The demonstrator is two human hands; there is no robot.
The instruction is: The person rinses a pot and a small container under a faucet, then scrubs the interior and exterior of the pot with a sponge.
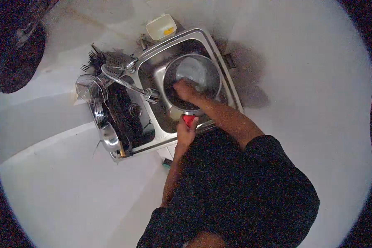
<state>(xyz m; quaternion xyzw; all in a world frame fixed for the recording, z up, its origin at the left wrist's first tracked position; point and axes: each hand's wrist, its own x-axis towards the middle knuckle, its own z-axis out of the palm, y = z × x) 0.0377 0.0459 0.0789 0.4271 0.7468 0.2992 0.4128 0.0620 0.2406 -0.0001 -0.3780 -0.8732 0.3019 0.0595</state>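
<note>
A large round pan point(214, 76) sits tilted in the right basin of the steel sink, its inside dark with a pale, shiny patch. My left hand point(186, 131) is closed around the pan's red handle point(189, 120) at the basin's front edge. Inside the pan, my right hand point(187, 91) presses down near the left part of the bottom with its fingers curled. Whatever those fingers hold, if anything, is hidden. Below the pan, beside the handle, part of a pale yellowish round thing point(176, 113) shows.
A flexible chrome faucet point(130, 85) reaches over the sink divider point(155, 118). Forks and other utensils point(97, 60), a wire strainer point(88, 87) and metal cookware point(108, 136) crowd the left side. Behind the sink stands a white container point(158, 28) with something yellow inside.
</note>
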